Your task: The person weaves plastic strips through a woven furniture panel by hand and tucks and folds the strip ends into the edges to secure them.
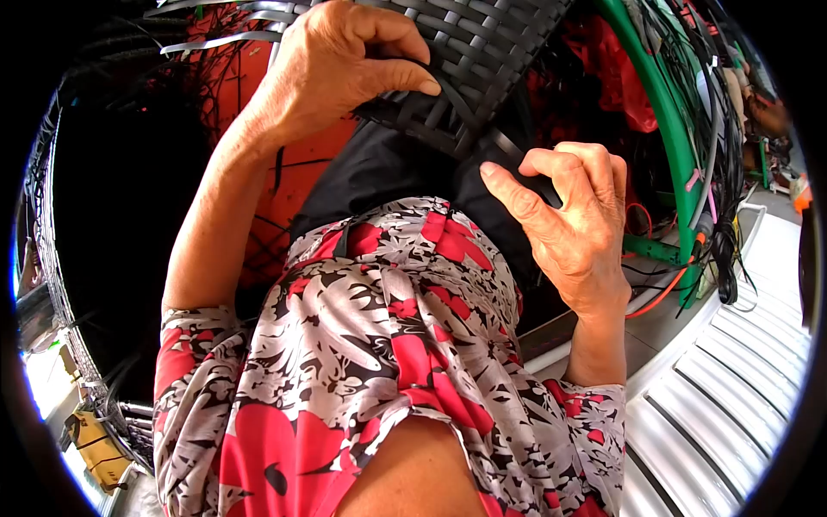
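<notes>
Patterned shirt (345, 345) lies below left fingers (401, 76), which pinch black weave (491, 34). Right fingers (524, 203) curl, parted; red plastic (624, 82) and green frame (662, 121) beyond.

The head camera looks down (close) over hands (332, 65).

My bare left hand (332, 69) and right hand (581, 215), two in all; one dark-grey woven-strip panel (482, 43); one curved green bar (678, 155); one white slatted surface (715, 388).

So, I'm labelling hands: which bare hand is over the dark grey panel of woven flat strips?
The left hand, overlapping the woven panel; the right hand is off it, beyond its lower corner.
</notes>
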`<state>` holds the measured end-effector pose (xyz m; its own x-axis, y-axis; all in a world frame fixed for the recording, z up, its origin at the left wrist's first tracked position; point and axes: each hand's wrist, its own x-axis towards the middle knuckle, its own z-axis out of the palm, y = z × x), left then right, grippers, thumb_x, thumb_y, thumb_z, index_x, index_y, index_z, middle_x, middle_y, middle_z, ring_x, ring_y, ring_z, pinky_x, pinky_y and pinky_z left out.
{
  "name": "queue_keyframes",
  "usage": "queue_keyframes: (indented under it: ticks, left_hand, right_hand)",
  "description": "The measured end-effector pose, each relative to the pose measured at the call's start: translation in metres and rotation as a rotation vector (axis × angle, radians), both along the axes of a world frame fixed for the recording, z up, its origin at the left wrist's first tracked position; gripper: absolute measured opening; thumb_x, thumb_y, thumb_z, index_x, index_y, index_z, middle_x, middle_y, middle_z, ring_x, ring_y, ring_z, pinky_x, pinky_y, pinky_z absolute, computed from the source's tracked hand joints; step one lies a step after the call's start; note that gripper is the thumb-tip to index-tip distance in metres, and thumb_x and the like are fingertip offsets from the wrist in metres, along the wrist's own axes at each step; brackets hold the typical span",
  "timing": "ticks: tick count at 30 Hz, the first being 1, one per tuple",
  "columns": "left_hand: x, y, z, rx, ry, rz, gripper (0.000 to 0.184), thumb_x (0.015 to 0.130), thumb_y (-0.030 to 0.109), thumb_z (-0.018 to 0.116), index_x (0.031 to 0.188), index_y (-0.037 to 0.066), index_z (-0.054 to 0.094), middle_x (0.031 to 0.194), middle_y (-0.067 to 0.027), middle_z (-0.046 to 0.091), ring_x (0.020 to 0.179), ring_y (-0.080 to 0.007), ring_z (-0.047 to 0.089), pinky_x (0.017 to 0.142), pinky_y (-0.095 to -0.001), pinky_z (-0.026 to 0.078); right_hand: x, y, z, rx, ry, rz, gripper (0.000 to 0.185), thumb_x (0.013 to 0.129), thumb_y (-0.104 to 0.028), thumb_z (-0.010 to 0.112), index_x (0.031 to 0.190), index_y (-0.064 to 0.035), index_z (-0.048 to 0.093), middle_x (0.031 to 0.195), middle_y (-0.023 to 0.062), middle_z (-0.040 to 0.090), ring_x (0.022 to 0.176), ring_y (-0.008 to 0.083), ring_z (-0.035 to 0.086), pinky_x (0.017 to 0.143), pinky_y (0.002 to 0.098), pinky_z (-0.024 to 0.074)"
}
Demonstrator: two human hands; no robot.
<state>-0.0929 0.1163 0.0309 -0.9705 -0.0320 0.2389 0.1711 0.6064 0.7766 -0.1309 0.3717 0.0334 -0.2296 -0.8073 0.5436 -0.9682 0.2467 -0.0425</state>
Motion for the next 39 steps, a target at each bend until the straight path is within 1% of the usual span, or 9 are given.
queue_keyframes:
  ticks: [7, 9, 12, 18, 21, 25, 29, 35, 39]
  left_hand:
    - [0.002, -0.011, 0.017, 0.108, -0.049, -0.064, 0.023, 0.072, 0.003, 0.078, 0.091, -0.004, 0.067, 0.075, -0.0067, 0.067, 0.065, -0.0094, 0.061, 0.059, -0.0227, 0.048]
    - [0.007, -0.012, 0.018, 0.375, -0.154, 0.009, 0.024, 0.071, 0.003, 0.078, 0.091, -0.004, 0.067, 0.075, -0.0074, 0.067, 0.066, -0.0102, 0.062, 0.06, -0.0235, 0.049]
    - [0.015, -0.007, 0.023, 0.166, 0.022, -0.006, 0.021, 0.072, 0.001, 0.076, 0.089, -0.005, 0.066, 0.076, -0.0089, 0.067, 0.067, -0.0119, 0.063, 0.061, -0.0257, 0.05]
    - [0.013, -0.023, 0.04, 0.017, 0.0, 0.042, 0.024, 0.067, 0.003, 0.079, 0.088, -0.003, 0.067, 0.08, -0.0078, 0.068, 0.071, -0.011, 0.063, 0.065, -0.0248, 0.05]
    - [0.01, -0.042, 0.047, 0.114, 0.021, -0.102, 0.024, 0.068, 0.001, 0.078, 0.09, -0.002, 0.069, 0.08, -0.0072, 0.068, 0.071, -0.01, 0.063, 0.065, -0.023, 0.05]
    - [0.015, -0.045, 0.062, -0.025, 0.112, -0.268, 0.017, 0.071, -0.002, 0.075, 0.087, -0.002, 0.069, 0.076, -0.0065, 0.068, 0.065, -0.0104, 0.062, 0.059, -0.0226, 0.049]
    - [0.021, -0.05, 0.033, -0.01, -0.059, -0.108, 0.006, 0.075, -0.004, 0.068, 0.08, -0.001, 0.066, 0.074, -0.0023, 0.062, 0.07, -0.0092, 0.058, 0.066, -0.0228, 0.047]
    - [0.027, -0.044, 0.012, -0.001, -0.013, 0.03, 0.005, 0.076, -0.002, 0.069, 0.079, 0.0, 0.066, 0.069, -0.0019, 0.063, 0.065, -0.0074, 0.057, 0.061, -0.0224, 0.046]
    - [0.022, -0.039, 0.017, -0.093, 0.142, 0.054, 0.005, 0.076, 0.0, 0.069, 0.081, 0.001, 0.067, 0.073, -0.0015, 0.065, 0.067, -0.008, 0.059, 0.063, -0.0228, 0.047]
  right_hand:
    - [0.003, -0.005, 0.01, -0.206, -0.322, 0.191, 0.03, 0.054, -0.016, 0.077, 0.084, -0.0128, 0.073, 0.076, -0.0007, 0.056, 0.07, 0.0172, 0.053, 0.062, 0.0321, 0.0354]
    - [0.006, -0.005, 0.022, -0.31, -0.485, 0.266, 0.031, 0.058, -0.023, 0.08, 0.084, -0.0078, 0.072, 0.078, 0.0057, 0.057, 0.071, 0.0211, 0.054, 0.061, 0.0334, 0.0396]
    - [-0.006, 0.02, 0.051, -0.284, -0.562, 0.429, 0.03, 0.068, -0.041, 0.077, 0.076, -0.0139, 0.068, 0.091, 0.0082, 0.061, 0.082, 0.0273, 0.051, 0.063, 0.0386, 0.0383]
    - [-0.001, 0.059, 0.083, -0.514, -0.967, 0.865, 0.007, 0.073, -0.013, 0.075, 0.072, -0.0167, 0.069, 0.072, -0.0049, 0.067, 0.069, 0.0157, 0.064, 0.054, 0.0267, 0.0373]
    - [-0.004, 0.06, 0.089, -0.367, -1.192, 1.058, 0.012, 0.082, -0.011, 0.069, 0.07, -0.0142, 0.071, 0.068, 0.0053, 0.067, 0.06, 0.0156, 0.064, 0.045, 0.02, 0.0312]
    - [-0.019, 0.062, 0.069, -0.294, -1.324, 1.085, 0.017, 0.09, -0.014, 0.061, 0.079, -0.0036, 0.07, 0.066, 0.0111, 0.065, 0.043, 0.0163, 0.055, 0.034, 0.0238, 0.0276]
    - [-0.011, 0.072, 0.042, -0.483, -1.452, 0.95, 0.024, 0.092, -0.014, 0.057, 0.076, 0.003, 0.06, 0.056, 0.0114, 0.06, 0.037, 0.0163, 0.052, 0.031, 0.025, 0.0267]
    - [-0.002, 0.088, 0.029, -0.667, -1.253, 0.482, 0.023, 0.09, -0.019, 0.06, 0.076, -0.002, 0.053, 0.058, 0.0084, 0.056, 0.042, 0.0144, 0.049, 0.038, 0.0225, 0.0394]
    - [0.001, 0.1, 0.022, -0.771, -1.516, 0.384, 0.029, 0.092, -0.024, 0.06, 0.075, -0.0011, 0.053, 0.056, 0.0094, 0.054, 0.04, 0.0145, 0.048, 0.036, 0.0233, 0.0392]
